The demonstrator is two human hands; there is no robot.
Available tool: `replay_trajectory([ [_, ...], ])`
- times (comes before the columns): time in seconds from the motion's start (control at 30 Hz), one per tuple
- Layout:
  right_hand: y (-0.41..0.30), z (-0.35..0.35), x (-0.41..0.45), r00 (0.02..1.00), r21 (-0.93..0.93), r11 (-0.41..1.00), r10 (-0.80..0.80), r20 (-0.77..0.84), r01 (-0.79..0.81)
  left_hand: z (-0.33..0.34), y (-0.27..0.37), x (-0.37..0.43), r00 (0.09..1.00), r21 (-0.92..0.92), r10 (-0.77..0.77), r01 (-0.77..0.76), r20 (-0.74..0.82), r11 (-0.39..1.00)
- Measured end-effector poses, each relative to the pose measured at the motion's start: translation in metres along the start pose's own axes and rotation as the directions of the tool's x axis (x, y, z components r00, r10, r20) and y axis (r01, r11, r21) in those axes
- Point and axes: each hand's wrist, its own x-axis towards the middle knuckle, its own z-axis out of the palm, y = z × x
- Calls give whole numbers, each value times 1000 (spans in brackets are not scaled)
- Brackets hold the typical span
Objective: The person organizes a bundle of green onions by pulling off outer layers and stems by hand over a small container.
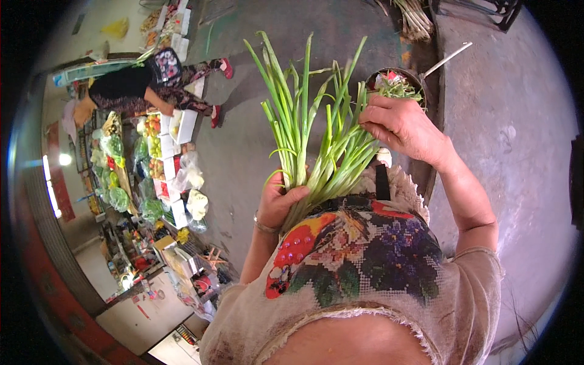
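Observation:
My left hand (284,196), with a bracelet at the wrist, grips the lower stalks of a large bunch of scallions (302,132) against my front. The green leaves fan out away from me, some upright and some leaning right. At the right side of the bunch, my right hand (404,127) has its thumb and fingers pinched on scallion leaves; the fingertips are partly hidden. Just beyond that hand sits a round container (423,91) holding leaf trimmings (401,89) and a bit of red and white wrapping.
A pale rod-like handle (447,59) slants up beside the container. More scallions (415,20) lie at the top, near a dark crate (488,11). On the left, a person (132,84) with a patterned bag stands by a produce stall with white boxes (169,155) of fruit and bagged vegetables.

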Motion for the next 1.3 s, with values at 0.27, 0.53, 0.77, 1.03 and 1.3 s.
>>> replay_trajectory([
  [0.27,16,30,-15,956,402,879,293,-34,-255,3,3,1,1000,83,-13,10,26,997],
  [0.53,2,-4,16,961,230,954,232,-151,-194,4,3,1,998,123,-55,51,30,991],
  [0.77,-16,20,30,991,-95,990,-91,100,100,2,5,5,990,187,-1,-26,143,982],
  [1.03,-11,36,22,979,76,996,-56,198,42,4,1,2,993,152,-5,-13,119,988],
  [1.3,23,28,12,863,691,636,504,-37,-342,-2,-1,3,990,258,-19,-18,140,966],
])
